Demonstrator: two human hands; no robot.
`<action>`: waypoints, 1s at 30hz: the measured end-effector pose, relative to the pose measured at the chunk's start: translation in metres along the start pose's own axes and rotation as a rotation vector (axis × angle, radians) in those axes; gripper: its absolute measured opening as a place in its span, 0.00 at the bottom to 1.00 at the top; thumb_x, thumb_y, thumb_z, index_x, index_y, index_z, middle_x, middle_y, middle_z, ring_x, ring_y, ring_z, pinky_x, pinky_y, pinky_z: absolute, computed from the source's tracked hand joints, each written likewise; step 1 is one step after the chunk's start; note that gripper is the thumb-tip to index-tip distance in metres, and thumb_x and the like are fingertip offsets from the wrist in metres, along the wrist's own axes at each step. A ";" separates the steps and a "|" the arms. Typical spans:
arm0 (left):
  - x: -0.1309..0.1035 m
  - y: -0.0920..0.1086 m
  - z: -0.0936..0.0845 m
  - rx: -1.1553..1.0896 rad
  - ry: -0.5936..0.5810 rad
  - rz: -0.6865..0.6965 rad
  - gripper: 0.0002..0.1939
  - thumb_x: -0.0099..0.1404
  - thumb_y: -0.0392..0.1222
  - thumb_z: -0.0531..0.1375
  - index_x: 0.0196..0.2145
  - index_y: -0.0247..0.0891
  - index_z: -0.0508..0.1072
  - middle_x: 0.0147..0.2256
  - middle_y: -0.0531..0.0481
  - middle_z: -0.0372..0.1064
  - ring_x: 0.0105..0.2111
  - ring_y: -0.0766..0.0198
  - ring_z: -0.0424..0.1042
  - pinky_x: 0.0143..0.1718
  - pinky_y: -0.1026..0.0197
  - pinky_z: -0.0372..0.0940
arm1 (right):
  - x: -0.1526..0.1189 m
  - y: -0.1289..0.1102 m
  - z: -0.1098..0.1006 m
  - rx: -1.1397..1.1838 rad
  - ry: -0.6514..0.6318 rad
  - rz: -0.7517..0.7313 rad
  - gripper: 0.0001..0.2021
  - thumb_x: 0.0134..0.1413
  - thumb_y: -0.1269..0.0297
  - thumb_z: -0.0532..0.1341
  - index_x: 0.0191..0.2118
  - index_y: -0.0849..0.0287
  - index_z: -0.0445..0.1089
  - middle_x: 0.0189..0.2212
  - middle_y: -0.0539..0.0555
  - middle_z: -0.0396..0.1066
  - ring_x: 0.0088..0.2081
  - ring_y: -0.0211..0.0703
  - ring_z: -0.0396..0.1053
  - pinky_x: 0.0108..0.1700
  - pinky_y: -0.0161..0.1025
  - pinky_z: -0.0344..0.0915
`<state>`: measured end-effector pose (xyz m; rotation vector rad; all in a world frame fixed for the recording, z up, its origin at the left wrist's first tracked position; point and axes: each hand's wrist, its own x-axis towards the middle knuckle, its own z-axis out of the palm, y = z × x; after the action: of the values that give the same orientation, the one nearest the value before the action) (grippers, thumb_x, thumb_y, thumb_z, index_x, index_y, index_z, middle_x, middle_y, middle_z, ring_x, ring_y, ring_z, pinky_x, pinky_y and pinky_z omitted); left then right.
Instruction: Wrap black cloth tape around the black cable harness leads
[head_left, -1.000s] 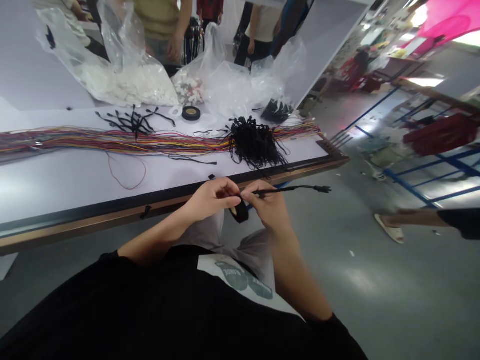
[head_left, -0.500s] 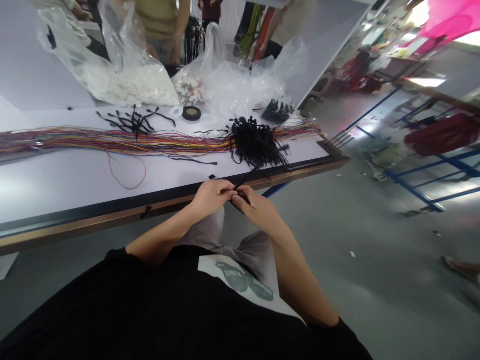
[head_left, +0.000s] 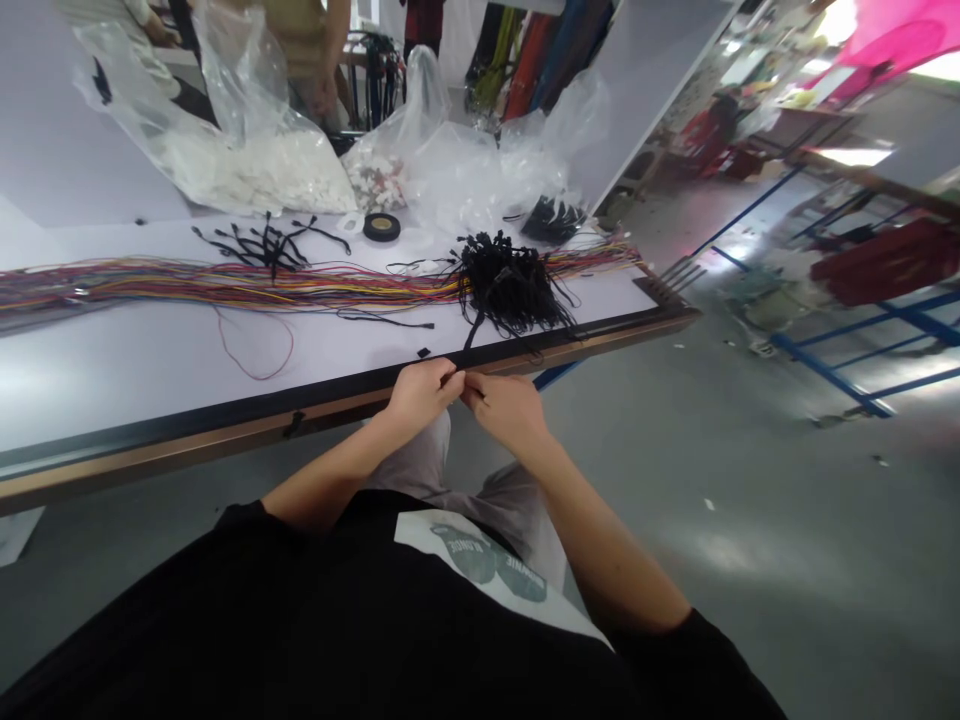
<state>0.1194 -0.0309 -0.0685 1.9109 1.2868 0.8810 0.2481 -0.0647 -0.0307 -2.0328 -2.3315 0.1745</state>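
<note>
My left hand (head_left: 424, 388) and my right hand (head_left: 508, 408) meet at the table's front edge, fingertips pinched close together. Between them is a thin black cable, mostly hidden by the fingers. Just beyond the fingertips, a black cable length (head_left: 474, 330) reaches from the heap of black cables with small connectors (head_left: 506, 280) toward my hands. A small black piece (head_left: 424, 352) lies left of the fingertips. Behind it a single black cable (head_left: 386, 320) rests on the white tabletop.
A long bundle of coloured wires (head_left: 322, 288) runs along the table (head_left: 172, 360). Several loose black cables (head_left: 266, 243), a roll of black tape (head_left: 382, 227) and clear bags of white parts (head_left: 255, 170) are behind it. People stand across the table; a blue-framed rack (head_left: 847, 365) is at right.
The black cable stretched from the heap to my fingers has swung left and shows less. My right hand has turned, its back now facing up more. A person across the table has moved out of view.
</note>
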 end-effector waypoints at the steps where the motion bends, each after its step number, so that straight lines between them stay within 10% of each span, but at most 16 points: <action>1: -0.001 -0.001 -0.001 -0.008 0.000 0.008 0.15 0.56 0.43 0.53 0.16 0.38 0.54 0.17 0.57 0.51 0.21 0.70 0.51 0.25 0.64 0.47 | -0.001 0.000 0.001 -0.005 0.014 -0.024 0.14 0.58 0.61 0.50 0.34 0.54 0.73 0.30 0.55 0.77 0.32 0.46 0.70 0.40 0.43 0.54; 9: -0.017 0.011 -0.012 -0.506 -0.059 -0.219 0.12 0.57 0.46 0.51 0.21 0.37 0.61 0.14 0.57 0.59 0.15 0.71 0.58 0.20 0.67 0.55 | -0.008 0.006 0.004 -0.073 0.268 -0.225 0.16 0.59 0.61 0.49 0.33 0.55 0.74 0.25 0.52 0.74 0.30 0.39 0.67 0.53 0.44 0.44; 17: -0.018 0.008 -0.035 -0.420 -0.252 -0.126 0.05 0.51 0.38 0.57 0.27 0.35 0.68 0.23 0.53 0.68 0.25 0.67 0.69 0.29 0.65 0.62 | -0.003 0.002 -0.013 -0.112 0.068 -0.256 0.16 0.60 0.61 0.48 0.41 0.54 0.73 0.31 0.53 0.76 0.37 0.43 0.69 0.49 0.44 0.46; 23: -0.020 0.008 -0.042 -0.129 -0.304 -0.092 0.09 0.53 0.39 0.55 0.18 0.36 0.64 0.16 0.56 0.63 0.18 0.70 0.64 0.22 0.67 0.56 | 0.000 -0.001 -0.014 -0.255 0.080 -0.337 0.15 0.59 0.60 0.50 0.39 0.53 0.74 0.28 0.54 0.75 0.35 0.44 0.68 0.49 0.46 0.44; 30: -0.023 0.008 -0.033 -0.337 -0.252 -0.232 0.09 0.49 0.35 0.54 0.14 0.36 0.59 0.10 0.60 0.51 0.12 0.74 0.53 0.15 0.69 0.47 | 0.002 -0.001 -0.017 -0.268 0.038 -0.427 0.14 0.58 0.60 0.51 0.34 0.53 0.74 0.26 0.52 0.75 0.34 0.42 0.69 0.49 0.45 0.44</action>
<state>0.0895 -0.0501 -0.0478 1.5198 1.1027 0.6647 0.2487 -0.0622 -0.0133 -1.5485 -2.8181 -0.2004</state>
